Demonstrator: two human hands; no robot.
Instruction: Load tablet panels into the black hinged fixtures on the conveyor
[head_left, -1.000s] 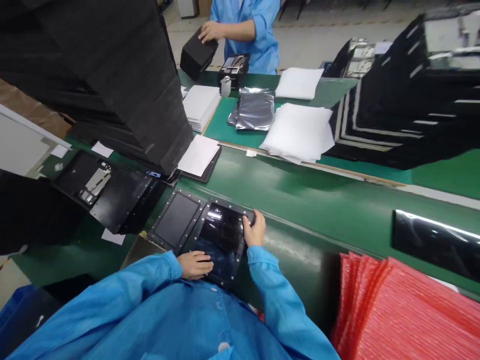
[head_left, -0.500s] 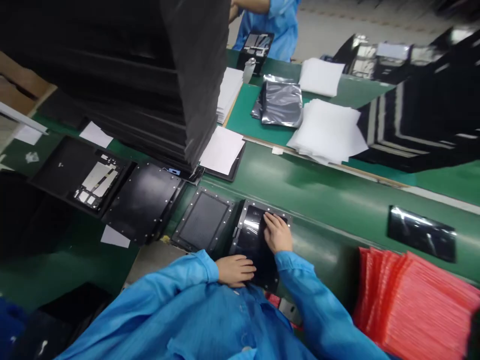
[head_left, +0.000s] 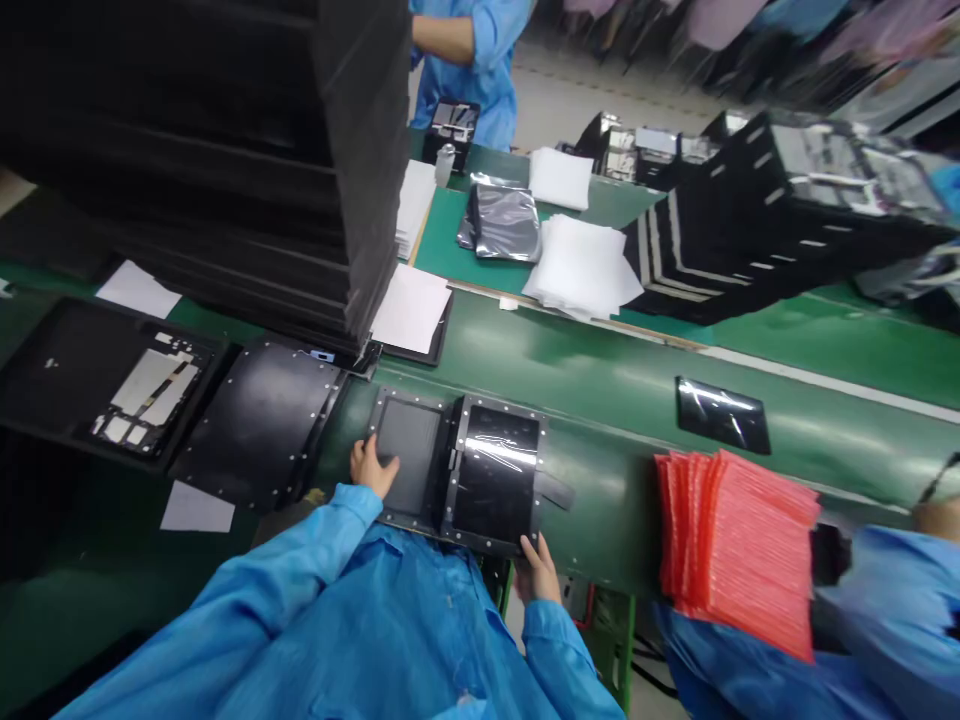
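A hinged black fixture with dotted metal rims lies spread on the green bench in front of me. Its left half is a frame [head_left: 409, 455] with a grey mesh-like window; its right half [head_left: 491, 540] carries a glossy black screen panel [head_left: 501, 475]. My left hand [head_left: 373, 470] grips the frame's left edge, thumb lying over the rim and fingers at its outer side. At the front right corner of the right half, my right hand [head_left: 538, 572] touches the rim with fingers apart. A thin dark strip [head_left: 555, 490] sticks out beyond the right rim.
A tall black stack [head_left: 367, 180] rises at left. Near it lie a second dotted plate [head_left: 259, 425] and an opened device [head_left: 150, 390]. Red bubble-wrap pouches [head_left: 757, 550] stand at right beside another person's sleeve [head_left: 892, 600]. White sheets [head_left: 581, 265] lie across the bench.
My left hand has moved from the right half's front to the frame's left edge. My right hand has gone from atop the screen panel to the front right corner. The view has shifted right.
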